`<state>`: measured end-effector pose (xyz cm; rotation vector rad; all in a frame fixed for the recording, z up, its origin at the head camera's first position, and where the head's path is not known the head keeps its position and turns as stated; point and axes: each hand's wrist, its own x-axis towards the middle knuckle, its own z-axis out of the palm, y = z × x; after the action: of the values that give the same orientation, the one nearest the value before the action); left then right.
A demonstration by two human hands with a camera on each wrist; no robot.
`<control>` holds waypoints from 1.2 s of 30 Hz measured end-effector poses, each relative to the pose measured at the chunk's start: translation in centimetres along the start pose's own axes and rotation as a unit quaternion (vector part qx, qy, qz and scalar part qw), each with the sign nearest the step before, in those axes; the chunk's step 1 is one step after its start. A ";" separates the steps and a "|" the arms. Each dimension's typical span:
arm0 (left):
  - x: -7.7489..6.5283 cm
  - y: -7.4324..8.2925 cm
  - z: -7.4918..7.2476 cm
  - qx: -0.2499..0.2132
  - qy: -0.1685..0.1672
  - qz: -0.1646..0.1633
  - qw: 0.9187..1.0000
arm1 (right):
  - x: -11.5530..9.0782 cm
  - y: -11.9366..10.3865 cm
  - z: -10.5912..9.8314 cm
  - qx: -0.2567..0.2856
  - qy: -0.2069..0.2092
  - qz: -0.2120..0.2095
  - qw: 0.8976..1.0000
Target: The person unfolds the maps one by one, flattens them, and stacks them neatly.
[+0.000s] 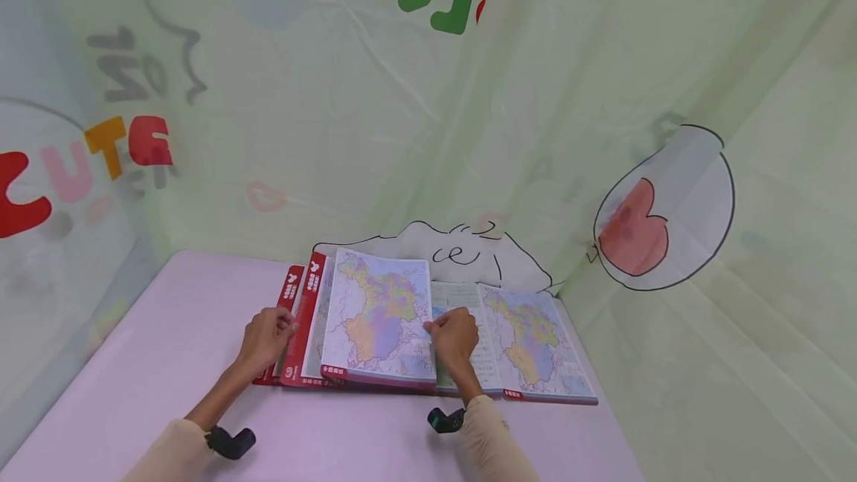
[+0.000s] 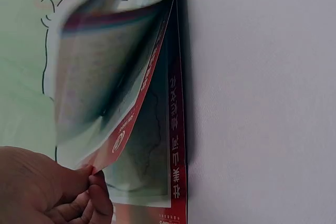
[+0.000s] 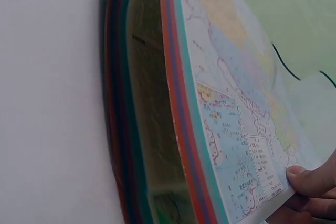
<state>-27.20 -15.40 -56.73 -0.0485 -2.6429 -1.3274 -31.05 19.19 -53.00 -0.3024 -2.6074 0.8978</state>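
Note:
An atlas with a red-edged cover (image 1: 304, 341) stands partly opened above a second atlas (image 1: 542, 348) that lies spread on the table. My left hand (image 1: 268, 335) pinches the upper atlas's cover at its left edge; the left wrist view shows thumb and forefinger on its red corner (image 2: 107, 156). My right hand (image 1: 457, 335) grips the right edge of the upper atlas's pages, with a coloured map page (image 1: 384, 318) facing up. In the right wrist view, the thumb presses on the lifted pages (image 3: 247, 150). The lower atlas's middle is hidden by the upper one.
Both atlases are near the back of the pale pink table (image 1: 201, 303). Directly behind rises a pale green curtain (image 1: 335, 132) with drawings and coloured letters. Black wrist cameras (image 1: 230, 442) are strapped to both forearms.

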 end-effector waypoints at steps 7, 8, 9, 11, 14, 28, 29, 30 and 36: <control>0.7 -1.3 0.0 0.018 0.011 -0.015 1.000 | 2.4 3.8 -2.2 -0.016 0.001 0.019 1.000; 0.7 -1.3 -0.1 0.020 0.012 -0.017 1.000 | 2.8 4.5 -2.6 -0.020 0.005 0.018 1.000; 0.7 -1.4 -0.1 0.022 0.012 -0.020 0.999 | 3.2 5.2 -3.1 -0.023 0.008 0.018 1.000; 0.8 -1.5 -0.3 0.023 0.012 -0.025 0.999 | 3.9 6.5 -4.1 -0.036 0.016 0.017 0.999; 0.9 -1.6 -0.5 0.027 0.014 -0.027 0.999 | 4.8 8.1 -6.1 -0.047 0.031 0.020 0.998; 1.0 -2.3 -1.3 0.058 0.045 -0.035 0.997 | 8.0 15.6 -11.8 -0.092 0.126 0.021 0.988; 1.0 -2.2 -1.3 0.057 0.043 -0.038 0.997 | 8.2 16.1 -11.9 -0.097 0.128 0.023 0.987; 0.9 -2.2 -1.3 0.058 0.043 -0.042 0.996 | 8.3 16.6 -11.9 -0.104 0.130 0.025 0.986; 0.8 -2.1 -1.3 0.072 0.043 -0.051 0.995 | 9.1 19.0 -12.2 -0.164 0.136 0.034 0.976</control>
<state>-28.02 -17.71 -57.51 0.1619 -2.6915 -1.1351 -32.83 43.48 -53.58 -0.5633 -2.4881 0.4047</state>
